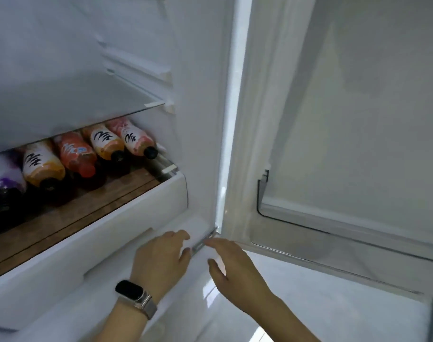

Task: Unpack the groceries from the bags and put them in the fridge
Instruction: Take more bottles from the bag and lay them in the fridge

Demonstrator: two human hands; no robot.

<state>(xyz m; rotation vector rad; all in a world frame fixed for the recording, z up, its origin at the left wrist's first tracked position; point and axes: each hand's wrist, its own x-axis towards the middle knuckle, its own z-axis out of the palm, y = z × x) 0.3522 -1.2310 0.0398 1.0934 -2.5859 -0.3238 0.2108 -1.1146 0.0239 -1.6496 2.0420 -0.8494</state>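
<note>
Both hands (161,257) (235,265) – fingers loose, apart, empty | fridge (203,119) shelf – five bottles (107,144) lying.

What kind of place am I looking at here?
Probably a home kitchen, seen from inside an open fridge: a row of bottles lying under a glass shelf, and a door bin on the open door.

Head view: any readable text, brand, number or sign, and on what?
Bottles: black brush-style logo on the white labels, too stylised and blurred to read.
Watch on left wrist: screen dark, no text.
Fridge door, shelf, drawer: no text.
</note>
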